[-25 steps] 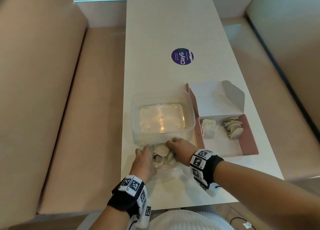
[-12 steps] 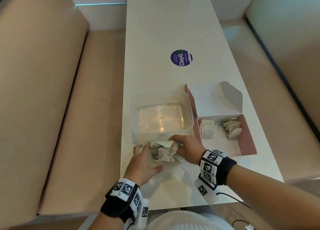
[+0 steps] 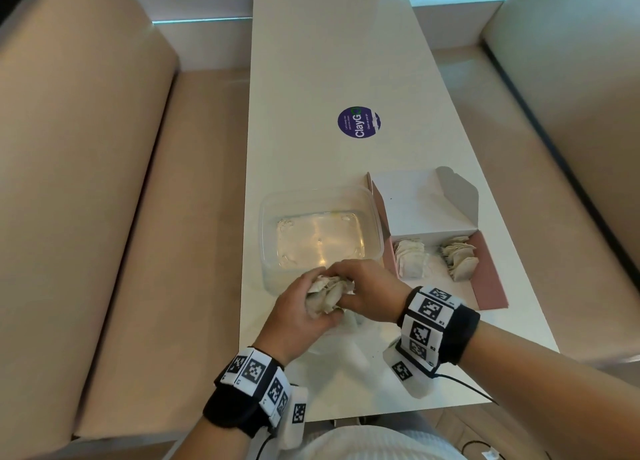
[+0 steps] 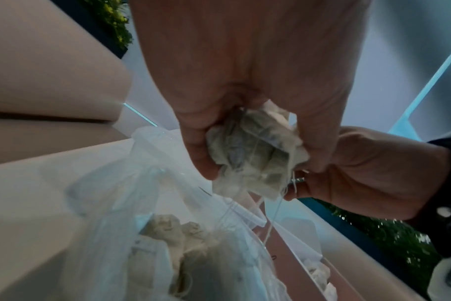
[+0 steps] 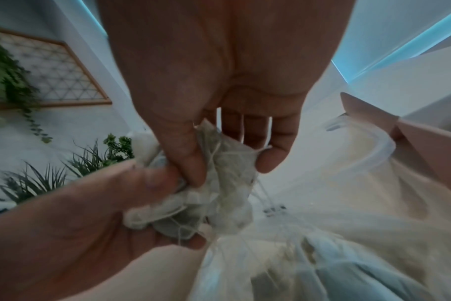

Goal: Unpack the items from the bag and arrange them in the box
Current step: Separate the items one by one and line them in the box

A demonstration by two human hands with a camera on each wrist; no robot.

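Note:
Both hands hold one bundle of tea bags (image 3: 327, 295) (image 4: 252, 156) (image 5: 219, 183) with trailing strings, just above the table's near part. My left hand (image 3: 298, 317) (image 4: 245, 71) grips it from the left, my right hand (image 3: 367, 293) (image 5: 219, 61) from the right. Below them lies the clear plastic bag (image 3: 348, 350) (image 4: 142, 224) (image 5: 322, 244) with more tea bags inside. The pink and white box (image 3: 488, 279) stands open at the right. Two rows of tea bags (image 3: 410, 262) fill its far end.
A clear plastic container (image 3: 263, 217) sits between my hands and the box, touching the box's left side. A round purple sticker (image 3: 358, 122) is on the white table (image 3: 329, 54) farther off. Beige benches (image 3: 104, 182) flank the table.
The bundle of tea bags has come up out of the plastic bag. Both hands now hold it higher and closer to me, near the container's front rim.

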